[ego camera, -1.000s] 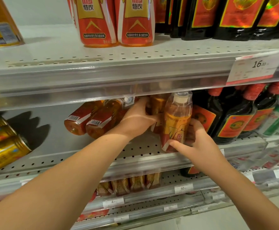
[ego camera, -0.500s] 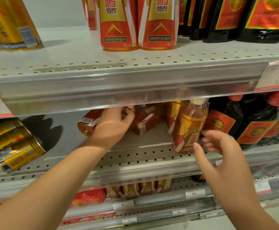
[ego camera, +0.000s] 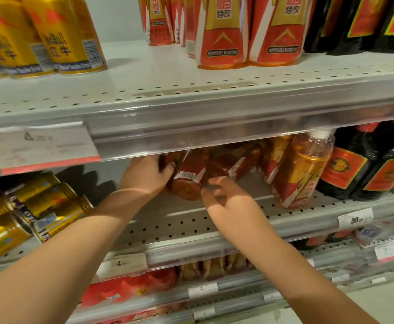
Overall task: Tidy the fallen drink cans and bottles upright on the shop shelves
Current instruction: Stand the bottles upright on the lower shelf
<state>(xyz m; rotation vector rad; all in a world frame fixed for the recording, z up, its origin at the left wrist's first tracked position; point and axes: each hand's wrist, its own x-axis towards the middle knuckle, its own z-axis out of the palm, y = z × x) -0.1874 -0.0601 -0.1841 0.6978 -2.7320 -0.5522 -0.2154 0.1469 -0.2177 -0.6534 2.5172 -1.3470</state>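
Forearms stretch from the lower edge of the frame toward the middle shelf (ego camera: 167, 220). The right hand (ego camera: 231, 204), at centre frame, is palm-down. Its fingers (ego camera: 214, 182) are loosely spread and hold nothing, with the tips just beside the base of a fallen bottle (ego camera: 191, 176); blur hides whether they touch. Further in, the left hand (ego camera: 146, 176) grips that bottle's left side, thumb against the label, tucked under the shelf lip above. The bottle lies on its side, base toward the camera, against a second fallen bottle (ego camera: 233, 164) to its right. Full of amber drink, it is probably fairly heavy, and the glossy sleeve may slip. A hold round the mid-body with support under the base looks safest. Right of centre an upright bottle (ego camera: 301, 169) stands, and fallen gold cans (ego camera: 46, 206) lie at the left edge.
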